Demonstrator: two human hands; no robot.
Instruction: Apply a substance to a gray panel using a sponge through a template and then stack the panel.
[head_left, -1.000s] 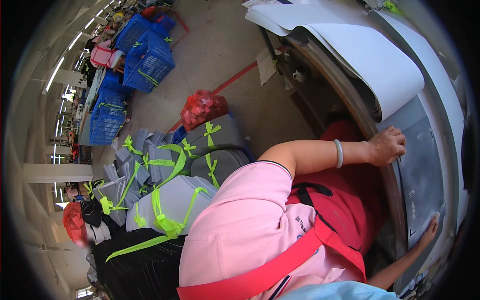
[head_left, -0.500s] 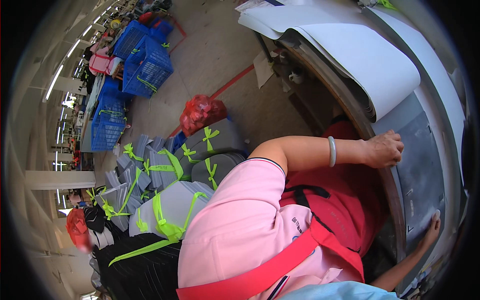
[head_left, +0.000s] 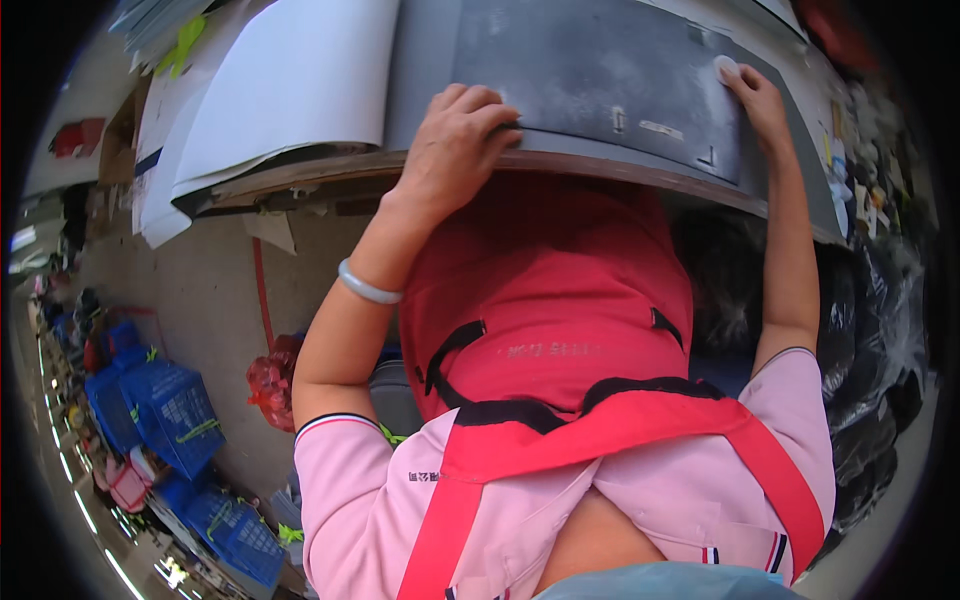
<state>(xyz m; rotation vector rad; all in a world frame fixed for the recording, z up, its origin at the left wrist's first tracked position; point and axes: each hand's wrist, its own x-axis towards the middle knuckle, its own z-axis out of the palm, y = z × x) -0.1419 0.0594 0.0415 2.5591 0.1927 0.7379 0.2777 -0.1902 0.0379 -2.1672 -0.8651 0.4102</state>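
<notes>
At the table's near edge my left hand (head_left: 460, 140) is closed, its curled fingers at the near left corner of a dark grey template sheet (head_left: 590, 75). The sheet has whitish smudges and small slots, and lies flat on a wider grey sheet (head_left: 418, 75). My right hand (head_left: 762, 105) reaches to the sheet's right end. Its thumb and fingers pinch a small white round piece (head_left: 726, 68), which rests at the sheet's right side. I cannot make out what this piece is made of.
White sheets (head_left: 300, 70) curl over the table edge (head_left: 330, 170) on the left. Black plastic bags (head_left: 865, 370) stand at the right below the table. Blue crates (head_left: 170, 405) and a red bag (head_left: 272, 385) are on the floor at left.
My view has swung round to face the table, so the sheet and both arms now show more fully. Both hands stay at the sheet, the right still with the white piece.
</notes>
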